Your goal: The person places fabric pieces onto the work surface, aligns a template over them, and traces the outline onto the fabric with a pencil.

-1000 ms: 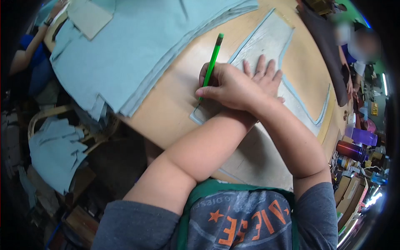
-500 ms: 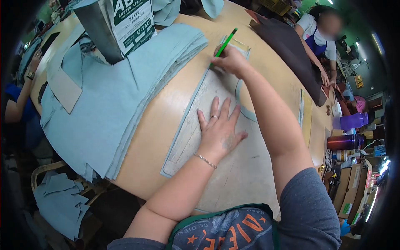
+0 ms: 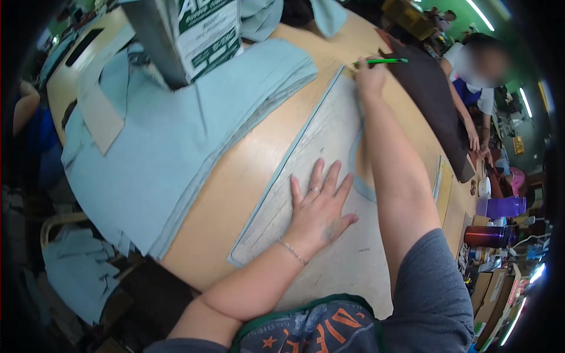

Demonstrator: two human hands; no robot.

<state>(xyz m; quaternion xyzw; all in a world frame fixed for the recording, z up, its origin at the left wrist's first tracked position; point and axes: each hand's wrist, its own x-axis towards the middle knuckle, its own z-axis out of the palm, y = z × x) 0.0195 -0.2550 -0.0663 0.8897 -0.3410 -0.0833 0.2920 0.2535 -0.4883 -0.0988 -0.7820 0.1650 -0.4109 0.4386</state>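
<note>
My left hand lies flat with fingers spread on a large greyish pattern board. Beneath the board is a light blue sheet, leather or fabric, showing as a narrow border along the left edge and the inner curve. My right hand grips a green pencil at the far end of the board. The pencil slants to the right, and its writing tip is hidden by my fingers or too blurred to make out.
To the left, a thick stack of light blue pieces bears a rubber cement can and a grey strip. Dark brown material lies at right before a co-worker. Tumblers stand at the right edge; blue scraps hang lower left.
My right hand has moved along the board's far end to the right, and the pencil has swung from steeply upright to nearly level. My left hand stays flat on the board. The view has shifted slightly.
</note>
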